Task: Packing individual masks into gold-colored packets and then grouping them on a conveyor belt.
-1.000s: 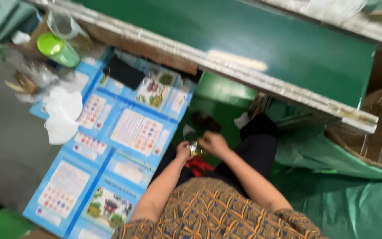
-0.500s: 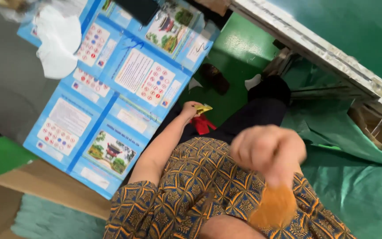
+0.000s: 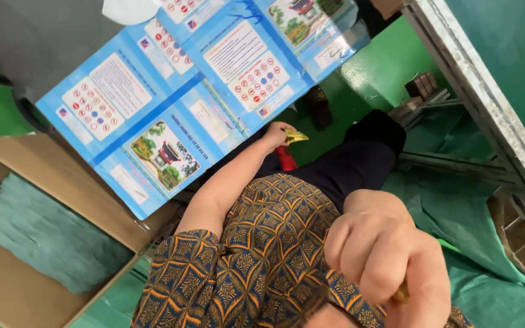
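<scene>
Head camera, looking down, caught the right hand (image 3: 384, 261) closest and blurred, curled into a near fist with a sliver of something yellowish-brown pinched low between its fingers; what that was could not be made out. Below it lay the patterned brown and blue garment (image 3: 256, 255) over the lap. Farther out, the left hand (image 3: 277, 133) was closed around a small yellow piece (image 3: 296, 137), held just above a red item (image 3: 287, 159) that touched the dark trouser leg. The yellow piece looked thin and light, probably stiff plastic or foil, best pinched at its edges rather than squeezed. Beyond, blue printed posters (image 3: 202, 91) lay flat, with a cardboard box (image 3: 44, 243) beside them and the green desk (image 3: 505, 73) edge far right.
</scene>
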